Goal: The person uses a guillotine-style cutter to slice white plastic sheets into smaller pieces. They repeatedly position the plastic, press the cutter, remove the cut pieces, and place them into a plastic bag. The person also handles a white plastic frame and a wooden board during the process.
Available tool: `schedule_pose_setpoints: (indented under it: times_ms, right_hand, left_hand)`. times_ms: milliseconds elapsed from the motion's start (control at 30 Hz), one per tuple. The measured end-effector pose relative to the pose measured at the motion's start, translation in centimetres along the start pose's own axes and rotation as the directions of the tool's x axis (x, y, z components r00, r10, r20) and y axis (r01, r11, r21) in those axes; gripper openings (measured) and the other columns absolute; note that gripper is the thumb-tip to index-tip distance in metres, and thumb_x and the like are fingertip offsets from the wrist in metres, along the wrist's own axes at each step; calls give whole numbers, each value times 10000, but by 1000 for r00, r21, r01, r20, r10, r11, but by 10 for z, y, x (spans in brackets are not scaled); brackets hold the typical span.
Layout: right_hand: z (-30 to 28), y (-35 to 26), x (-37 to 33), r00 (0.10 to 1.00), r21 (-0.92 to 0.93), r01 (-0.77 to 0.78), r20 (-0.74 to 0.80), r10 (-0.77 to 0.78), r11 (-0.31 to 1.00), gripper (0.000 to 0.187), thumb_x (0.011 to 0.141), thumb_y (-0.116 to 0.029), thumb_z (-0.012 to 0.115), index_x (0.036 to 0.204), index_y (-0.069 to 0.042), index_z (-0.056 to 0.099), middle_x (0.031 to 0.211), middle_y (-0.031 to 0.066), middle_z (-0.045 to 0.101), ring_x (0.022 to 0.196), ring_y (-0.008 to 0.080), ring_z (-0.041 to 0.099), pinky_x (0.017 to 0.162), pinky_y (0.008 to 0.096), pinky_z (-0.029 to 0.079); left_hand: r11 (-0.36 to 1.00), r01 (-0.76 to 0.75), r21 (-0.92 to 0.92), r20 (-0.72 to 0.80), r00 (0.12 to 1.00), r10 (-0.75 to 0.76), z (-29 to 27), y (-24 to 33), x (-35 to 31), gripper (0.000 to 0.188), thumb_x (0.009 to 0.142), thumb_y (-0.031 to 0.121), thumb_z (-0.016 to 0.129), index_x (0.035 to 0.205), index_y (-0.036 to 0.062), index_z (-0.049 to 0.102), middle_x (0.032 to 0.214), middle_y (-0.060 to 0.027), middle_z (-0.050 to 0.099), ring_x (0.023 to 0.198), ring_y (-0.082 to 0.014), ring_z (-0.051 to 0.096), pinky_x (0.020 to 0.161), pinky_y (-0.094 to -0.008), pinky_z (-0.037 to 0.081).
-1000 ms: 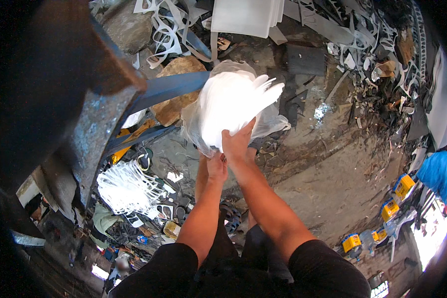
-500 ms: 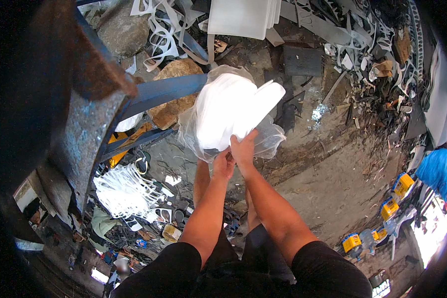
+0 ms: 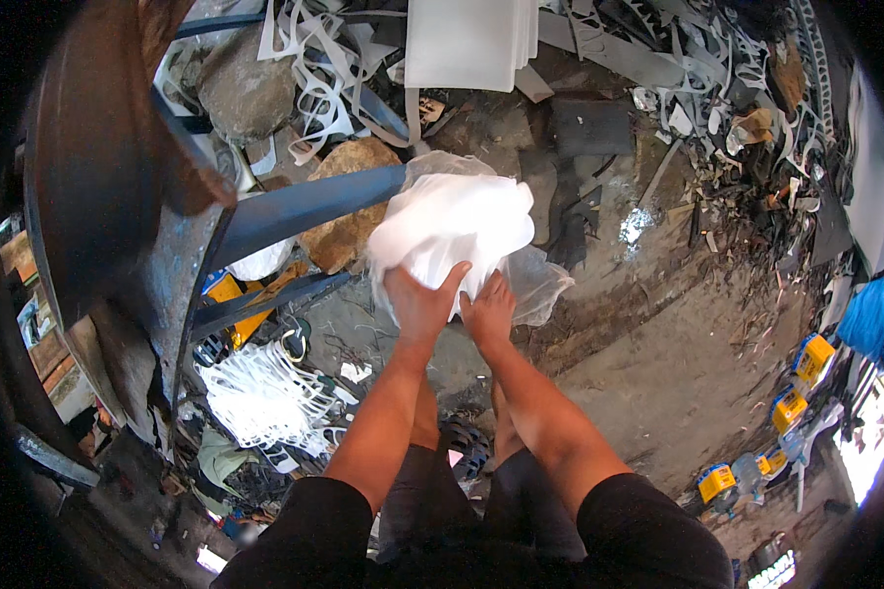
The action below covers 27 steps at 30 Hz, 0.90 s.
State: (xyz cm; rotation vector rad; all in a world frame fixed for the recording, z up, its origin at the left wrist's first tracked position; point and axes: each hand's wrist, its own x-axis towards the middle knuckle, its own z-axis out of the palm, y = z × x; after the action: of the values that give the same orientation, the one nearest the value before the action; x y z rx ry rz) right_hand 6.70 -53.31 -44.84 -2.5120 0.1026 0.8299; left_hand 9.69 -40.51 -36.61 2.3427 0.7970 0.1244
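Observation:
A clear plastic bag [image 3: 545, 286] filled with glaring white, flat, round-ended pieces [image 3: 462, 218] is in front of me, its mouth toward me. My left hand [image 3: 418, 302] grips the near left side of the bag and its contents, thumb raised and fingers partly hidden. Close beside it, my right hand [image 3: 489, 308] has its fingers curled on the near edge of the bag, around the white pieces. The glare hides the outlines of single pieces.
A rusty blue metal frame [image 3: 304, 211] stands at left, its bar reaching the bag beside a large stone [image 3: 349, 196]. White sheets [image 3: 467, 44] are stacked at the far side. Cut-out scraps [image 3: 265, 398] lie left; yellow-labelled bottles [image 3: 717, 481] stand right.
My left hand has moved up and left, onto the bag's side. The white pieces, one sticking out to the upper right before, now sit lower and more bunched in the bag.

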Motion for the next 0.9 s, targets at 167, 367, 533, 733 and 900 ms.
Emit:
schedule_pose_setpoints:
  times_ms: [167,367,533,733,900]
  right_hand:
    - [1,5,4,997,28,12,-79,-10,1000,813,791,-288,787,1381,74,361,1194,240,592,1131,410,585,964,515,470]
    - [-3,-1,7,997,128,-73,26,70,989,844,815,-268,758,1395,146,305,1297,318,524,1161,456,566,980,501,478]
    - [0,3,0,995,129,-62,83,51,990,893,808,-264,760,1430,159,278,1298,314,518,1175,448,558,994,497,473]
    - [13,10,-6,998,91,57,1,-57,994,603,853,-226,687,1320,71,450,1218,297,559,1125,442,588,957,509,496]
    - [-54,9,14,895,-12,-40,445,42,999,427,897,-222,628,1251,-6,525,1239,266,590,1159,421,596,954,520,497]
  left_hand:
    - [997,6,79,-367,930,23,-22,24,26,767,863,185,776,1432,-82,337,1305,-265,493,1220,-401,499,1055,-506,396]
    - [991,89,101,442,888,-125,-28,-2,28,768,856,260,766,1499,64,395,1488,-282,409,1315,-434,486,1119,-478,379]
    - [970,-213,118,240,954,181,-14,5,43,925,836,360,794,1554,47,302,1563,-302,296,1445,-467,310,1165,-529,304]
    - [982,-148,116,462,883,79,24,11,-15,1108,802,549,777,1618,134,154,1577,-350,222,1440,-538,273,1135,-604,326]
    - [992,87,91,472,873,-120,59,-35,-19,1119,846,422,771,1591,9,45,1544,-364,274,1406,-539,317,1152,-564,308]
